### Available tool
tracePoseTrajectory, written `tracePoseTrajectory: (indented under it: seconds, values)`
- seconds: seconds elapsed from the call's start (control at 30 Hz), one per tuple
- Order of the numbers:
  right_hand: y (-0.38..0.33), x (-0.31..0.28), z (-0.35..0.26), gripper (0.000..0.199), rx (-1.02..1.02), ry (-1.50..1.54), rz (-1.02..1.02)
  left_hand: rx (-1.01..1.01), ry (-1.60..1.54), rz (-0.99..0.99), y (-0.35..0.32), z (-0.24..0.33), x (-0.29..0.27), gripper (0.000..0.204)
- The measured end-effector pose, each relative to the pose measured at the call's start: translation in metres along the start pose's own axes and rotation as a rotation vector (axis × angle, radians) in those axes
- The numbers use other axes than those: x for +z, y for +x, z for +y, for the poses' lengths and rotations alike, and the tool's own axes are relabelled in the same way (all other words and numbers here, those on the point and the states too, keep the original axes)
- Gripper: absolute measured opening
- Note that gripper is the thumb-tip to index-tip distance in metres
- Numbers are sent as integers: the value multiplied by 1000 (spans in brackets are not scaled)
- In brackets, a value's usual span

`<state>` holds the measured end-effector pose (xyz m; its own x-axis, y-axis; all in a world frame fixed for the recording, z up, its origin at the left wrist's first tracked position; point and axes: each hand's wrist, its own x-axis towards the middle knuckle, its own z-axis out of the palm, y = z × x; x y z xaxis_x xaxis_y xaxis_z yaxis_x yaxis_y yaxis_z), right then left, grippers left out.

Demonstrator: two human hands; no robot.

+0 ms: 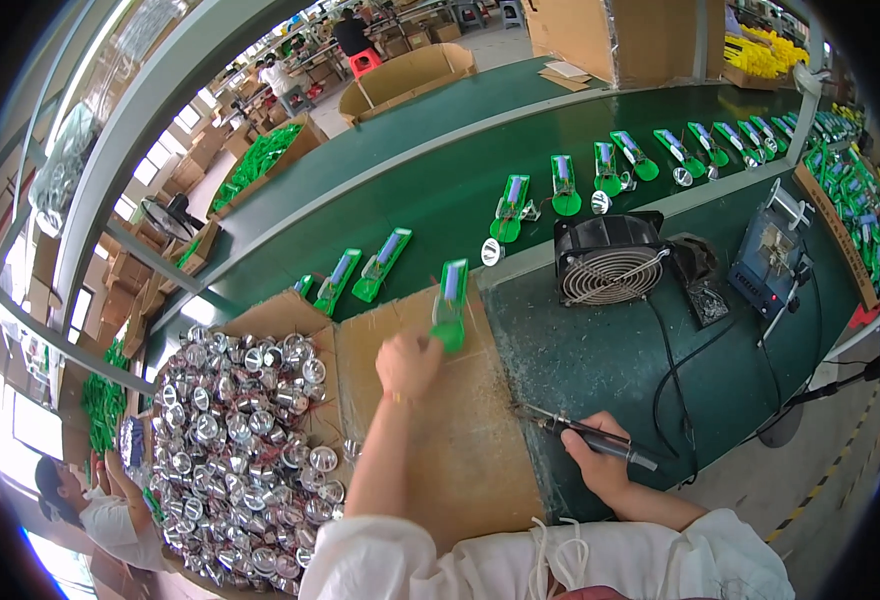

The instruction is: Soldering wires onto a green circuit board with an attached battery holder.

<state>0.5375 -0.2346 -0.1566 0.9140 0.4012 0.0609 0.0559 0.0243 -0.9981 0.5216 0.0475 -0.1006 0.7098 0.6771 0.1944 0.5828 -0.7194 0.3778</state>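
My left hand (pixel 410 364) pinches the rounded end of a green plastic flashlight housing (pixel 451 300). A pale violet cylindrical cell lies in that housing, over a brown cardboard sheet (pixel 460 440). My fingers partly hide the near end. In my right hand (pixel 600 462) is a soldering iron (pixel 605 445) with a dark handle, its thin metal tip pointing left at the cardboard's right edge. Left of my left forearm, a carton holds a heap of silvery reflector cups (pixel 240 430) with thin wires.
Similar green housings (pixel 512 208), some with reflectors attached, line the green conveyor (pixel 410 190) beyond. On the right stand a black fan (pixel 610 260), a soldering station (pixel 772 255) and trailing black cables (pixel 672 380). A co-worker (pixel 100 510) sits at far left.
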Motion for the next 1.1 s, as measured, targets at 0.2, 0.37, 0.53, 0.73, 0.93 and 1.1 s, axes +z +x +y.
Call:
tracePoseTrajectory:
  seconds: [0.2,0.37,0.53,0.73,0.93,1.1]
  values:
    - [-1,2,-8,16,-54,49,35,-145,-61,123,-143,-23,-33,31]
    - [-5,1,-5,15,-76,55,48,-471,447,86,-141,-72,-67,61]
    - [-10,-3,1,16,-100,22,67,-280,292,147,-146,-66,-45,38]
    - [-11,-3,1,17,-106,51,65,97,26,205,-155,-58,-29,10]
    - [-10,-2,1,18,-83,52,57,182,177,71,-170,-34,-27,30]
    - [-10,-4,1,18,-76,71,53,426,331,99,-193,-35,-32,34]
